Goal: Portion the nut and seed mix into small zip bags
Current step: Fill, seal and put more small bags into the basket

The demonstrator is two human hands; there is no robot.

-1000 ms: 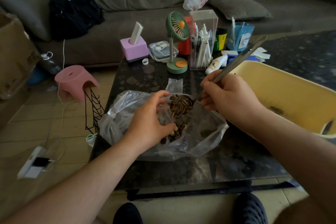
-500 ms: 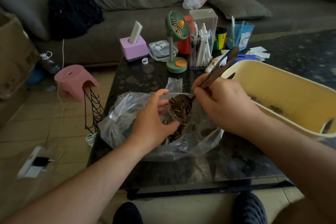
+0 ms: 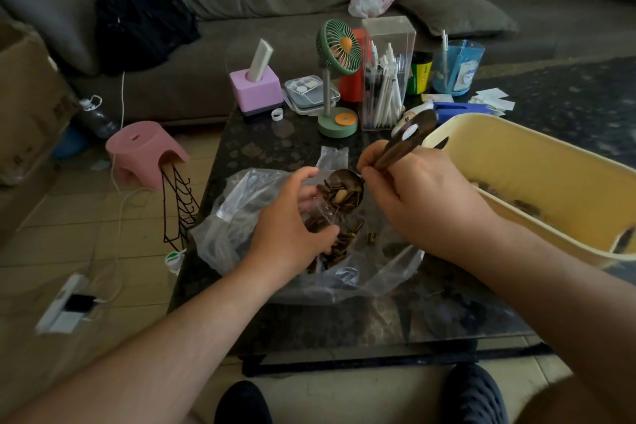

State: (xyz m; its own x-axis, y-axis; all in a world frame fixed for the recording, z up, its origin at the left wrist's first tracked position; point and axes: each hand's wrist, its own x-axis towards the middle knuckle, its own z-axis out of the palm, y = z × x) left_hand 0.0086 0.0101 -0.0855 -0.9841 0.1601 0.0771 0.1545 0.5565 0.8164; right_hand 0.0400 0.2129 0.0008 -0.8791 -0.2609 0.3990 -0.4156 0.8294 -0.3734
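Spoon (image 3: 346,186) tipped further; striped seeds spilling; r hand (image 3: 423,203) grips handle, l hand (image 3: 292,222) pinches bag (image 3: 321,213).

Pale yellow tub (image 3: 537,162) on the right, dark speckled marble-look table (image 3: 261,144), brown striped seeds (image 3: 344,198), clear bag (image 3: 234,227), green fan (image 3: 339,45) with an orange centre, lilac box (image 3: 256,88), pink stool (image 3: 144,151) far left.

On the dark desk (image 3: 292,144), the left hand (image 3: 287,224) grips a small zip bag (image 3: 321,217) partly filled with seeds. The right hand (image 3: 420,196) holds a metal spoon (image 3: 347,184), tilted over the bag's mouth and loaded with seeds. Beneath lies a large clear plastic bag (image 3: 227,234); a yellow tub (image 3: 550,162) stands just right.
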